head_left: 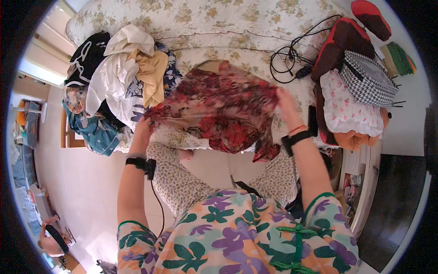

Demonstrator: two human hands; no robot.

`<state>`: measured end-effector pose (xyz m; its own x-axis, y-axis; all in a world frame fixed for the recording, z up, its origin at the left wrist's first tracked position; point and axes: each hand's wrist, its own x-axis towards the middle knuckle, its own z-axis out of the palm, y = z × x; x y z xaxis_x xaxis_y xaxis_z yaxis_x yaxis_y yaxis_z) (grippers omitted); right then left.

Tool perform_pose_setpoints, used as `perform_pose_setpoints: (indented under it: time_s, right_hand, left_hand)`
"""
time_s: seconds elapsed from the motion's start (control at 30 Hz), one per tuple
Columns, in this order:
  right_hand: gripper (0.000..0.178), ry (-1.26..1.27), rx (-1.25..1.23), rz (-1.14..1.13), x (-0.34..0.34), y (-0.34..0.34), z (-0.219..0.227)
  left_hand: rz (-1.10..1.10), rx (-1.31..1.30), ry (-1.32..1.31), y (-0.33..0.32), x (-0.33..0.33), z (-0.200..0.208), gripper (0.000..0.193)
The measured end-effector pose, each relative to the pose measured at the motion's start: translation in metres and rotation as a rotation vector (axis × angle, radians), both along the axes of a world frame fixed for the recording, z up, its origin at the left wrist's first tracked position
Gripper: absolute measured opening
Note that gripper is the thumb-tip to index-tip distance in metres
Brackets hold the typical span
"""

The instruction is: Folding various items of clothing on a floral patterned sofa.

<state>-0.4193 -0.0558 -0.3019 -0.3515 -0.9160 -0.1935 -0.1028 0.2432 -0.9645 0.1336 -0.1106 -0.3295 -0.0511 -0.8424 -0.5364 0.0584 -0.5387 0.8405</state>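
Stretched between my hands is a red, brown and black patterned garment (219,105), spread over the front of the floral-covered bed and blurred by motion. My left hand (143,130) is closed on its left edge, beside the clothes pile. At the opposite edge, my right hand (287,108) grips the cloth with fingers partly smeared. A bunched fold and a corner of the garment hang at the bed's front edge above my knees. Its exact kind, blouse or otherwise, I cannot make out. Each wrist wears a black strap with a small device.
Rumpled white, tan, black and blue clothes (121,77) lie at the left of the bed (210,20). Black cables (292,55) coil at the right. Beyond them sit a houndstooth bag (369,80), a floral pillow (346,105) and a red and dark cushion (340,43).
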Motion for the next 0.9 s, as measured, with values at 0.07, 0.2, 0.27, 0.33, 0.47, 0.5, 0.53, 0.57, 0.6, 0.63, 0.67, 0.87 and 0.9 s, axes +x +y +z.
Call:
perform_pose_setpoints:
  time_s: [0.07, 0.2, 0.27, 0.33, 0.47, 0.5, 0.53, 0.57, 0.6, 0.63, 0.67, 0.87, 0.9]
  right_hand:
    - [0.026, -0.253, -0.113, -0.064, -0.023, 0.005, 0.040]
    - [0.026, -0.188, -0.144, -0.099, -0.042, -0.004, 0.131]
    - [0.026, -0.154, -0.182, -0.074, -0.035, -0.011, 0.180]
    - [0.025, -0.123, -0.242, -0.022, -0.025, -0.027, 0.227]
    - [0.026, -0.345, -0.643, -0.084, -0.013, -0.024, 0.303]
    - [0.027, -0.403, -0.737, -0.116, -0.006, -0.014, 0.317]
    - [0.027, -0.403, -0.751, -0.115, -0.007, -0.006, 0.322]
    - [0.027, -0.366, -0.763, -0.084, -0.009, 0.002, 0.325]
    - [0.027, -0.333, -0.775, -0.050, -0.008, 0.013, 0.327]
    - [0.030, -0.318, -0.724, -0.036, -0.004, 0.027, 0.324]
    - [0.030, -0.119, -0.649, -0.035, -0.015, 0.036, 0.307]
    - [0.020, 0.090, -0.145, 0.206, -0.003, 0.082, 0.154]
    - [0.024, 0.183, -0.037, 0.250, -0.026, 0.089, 0.105]
  left_hand:
    - [0.025, -0.081, 0.087, 0.002, -0.002, 0.052, 0.023]
    - [-0.154, -0.417, 0.299, -0.030, 0.006, 0.124, 0.029]
    - [-0.148, -0.522, 0.324, -0.047, -0.026, 0.181, 0.031]
    - [-0.115, -0.720, 0.421, -0.081, -0.019, 0.213, 0.030]
    - [0.101, -0.850, 0.561, -0.066, -0.040, 0.323, 0.029]
    - [0.102, -0.864, 0.564, -0.060, -0.036, 0.332, 0.029]
    - [0.098, -0.882, 0.611, -0.054, -0.034, 0.339, 0.029]
    - [0.096, -0.897, 0.657, -0.047, -0.031, 0.342, 0.028]
    - [0.093, -0.908, 0.654, -0.035, -0.030, 0.343, 0.028]
    - [0.034, -0.932, 0.602, -0.024, -0.032, 0.336, 0.028]
    - [-0.024, -0.951, 0.548, -0.014, -0.033, 0.326, 0.027]
    - [-0.044, -0.403, 0.048, 0.040, 0.005, 0.172, 0.020]
    - [-0.063, -0.319, -0.016, 0.045, -0.003, 0.143, 0.019]
